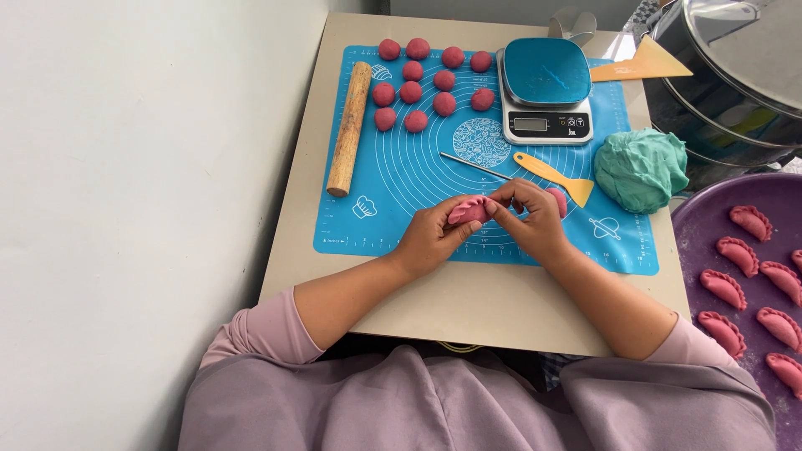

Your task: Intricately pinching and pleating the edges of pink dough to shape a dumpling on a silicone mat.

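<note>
Over the near edge of the blue mat [393,179], the left hand [430,238] and right hand [535,221] pinch a pink dumpling [469,209] between closed fingers; squeezing too hard could tear its pleated seam.

A beige counter [468,305] stands against the white wall along its left edge. A blue silicone mat [401,179] covers most of it, leaving the near edge bare. A metal ring [576,23] rests at the far right corner.
</note>
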